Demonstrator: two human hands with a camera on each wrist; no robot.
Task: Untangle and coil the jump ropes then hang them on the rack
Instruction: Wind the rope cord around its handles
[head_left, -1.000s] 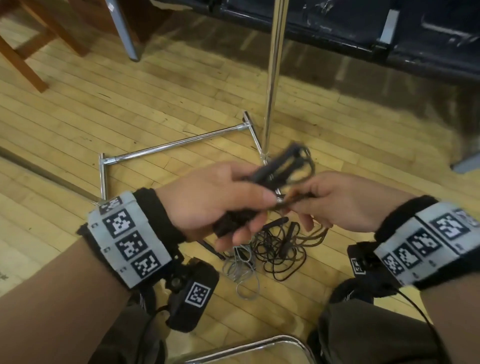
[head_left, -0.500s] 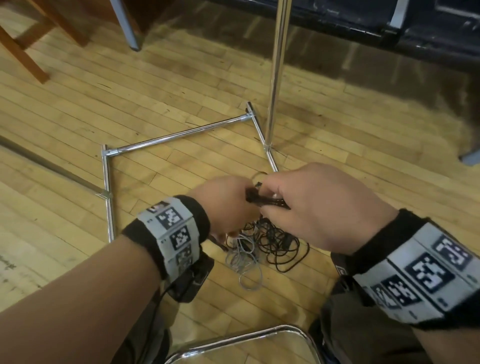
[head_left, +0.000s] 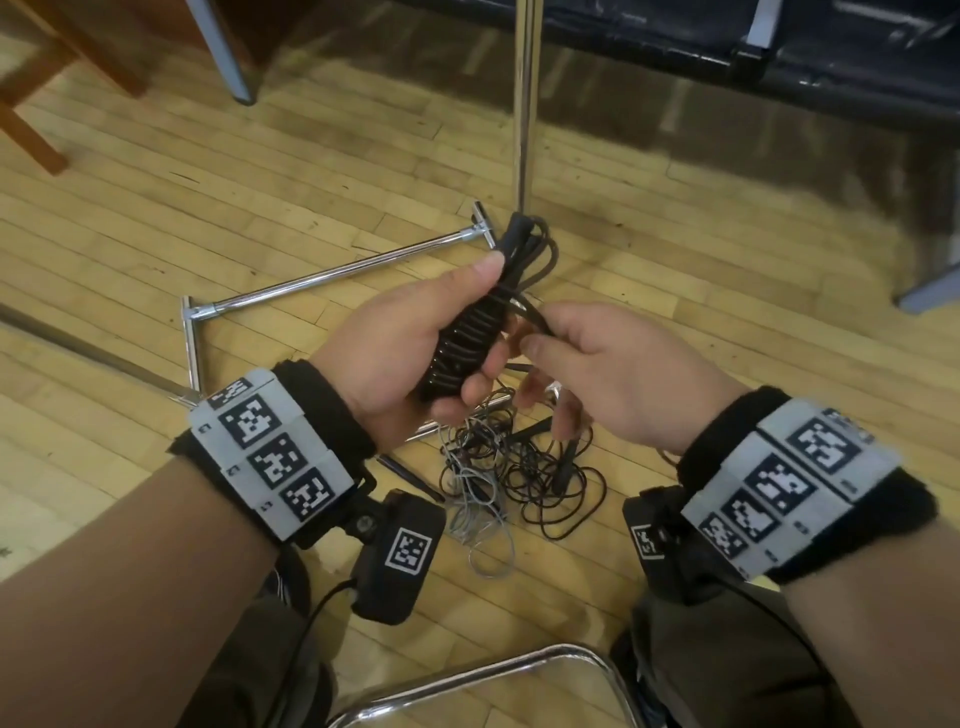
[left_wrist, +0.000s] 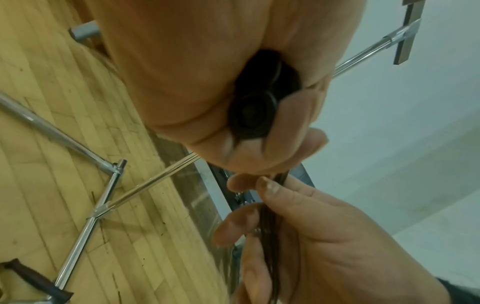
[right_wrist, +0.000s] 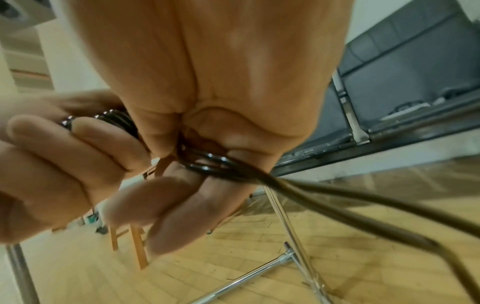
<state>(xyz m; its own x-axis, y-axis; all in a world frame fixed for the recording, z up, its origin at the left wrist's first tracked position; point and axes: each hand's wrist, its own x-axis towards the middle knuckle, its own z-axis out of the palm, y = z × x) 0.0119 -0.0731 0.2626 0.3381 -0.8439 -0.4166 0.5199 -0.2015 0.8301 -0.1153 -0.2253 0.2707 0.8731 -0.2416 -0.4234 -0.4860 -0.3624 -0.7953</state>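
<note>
While my left hand (head_left: 410, 338) is wrapped round the black jump rope bundle (head_left: 475, 332), thumb pressed along its upper side and fingers curled beneath, my right hand (head_left: 602, 369) pinches the loose cord end (head_left: 535, 317) just beside it, so both hands are closed on the same rope and nearly touching. The bundle is held in the air above the floor, handles side by side with the cord wound tightly across them in neat turns, and a few free loops (head_left: 540, 244) stick out past my thumb. I judge it light and easy to carry, but the cord looks smooth and springy, so the wraps would likely loosen if I let go; the firm place to hold is the wound middle over the stiff handles, not the floppy loops. Below my hands, on the wooden floor (head_left: 156, 234), lies the tangled pile of ropes (head_left: 519, 467), thin black and grey cords mixed together. Beyond it stands the chrome rack (head_left: 523, 104), its base bars flat on the boards.
</note>
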